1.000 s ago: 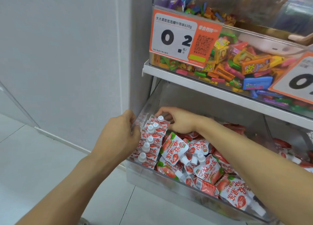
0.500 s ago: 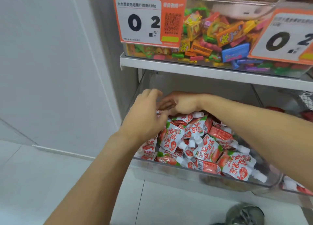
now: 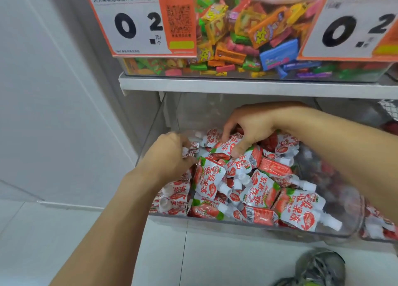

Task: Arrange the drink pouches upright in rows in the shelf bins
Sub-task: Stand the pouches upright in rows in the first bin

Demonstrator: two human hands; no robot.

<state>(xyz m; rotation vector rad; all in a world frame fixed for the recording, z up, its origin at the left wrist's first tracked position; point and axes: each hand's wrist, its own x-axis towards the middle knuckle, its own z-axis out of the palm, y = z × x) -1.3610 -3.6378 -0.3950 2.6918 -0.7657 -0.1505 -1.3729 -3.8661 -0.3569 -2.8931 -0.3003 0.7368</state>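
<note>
One white shelf board (image 3: 247,86) spans the view, with a clear candy bin (image 3: 237,75) standing on it and a clear lower bin (image 3: 237,228) beneath it. A second lower bin (image 3: 379,234) shows partly at the right edge; its contents are too cut off to count.

The candy bin holds loose wrapped sweets (image 3: 247,33) in many colours, too many and too overlapped to count. Two orange-bordered price cards hang on its front: the left price card (image 3: 140,20) reads "0 2" with a QR code and small Chinese print ending "630g"; the right price card (image 3: 353,25) reads "0 2", its small print blurred.

The drink pouches (image 3: 265,191), red and white with strawberry pictures, red Chinese lettering and white caps, fill the lower bin. Most lie jumbled flat across the middle and right; a few stand in a row along the left wall. More than twenty show; an exact count cannot be given.

The left hand (image 3: 170,154), fingers curled, grips pouches at the left row. The right hand (image 3: 247,128) reaches in from the right, fingers and thumb pinching one held pouch (image 3: 226,146) atop the pile.

One shoe (image 3: 318,268) shows on the tiled floor (image 3: 226,264).
</note>
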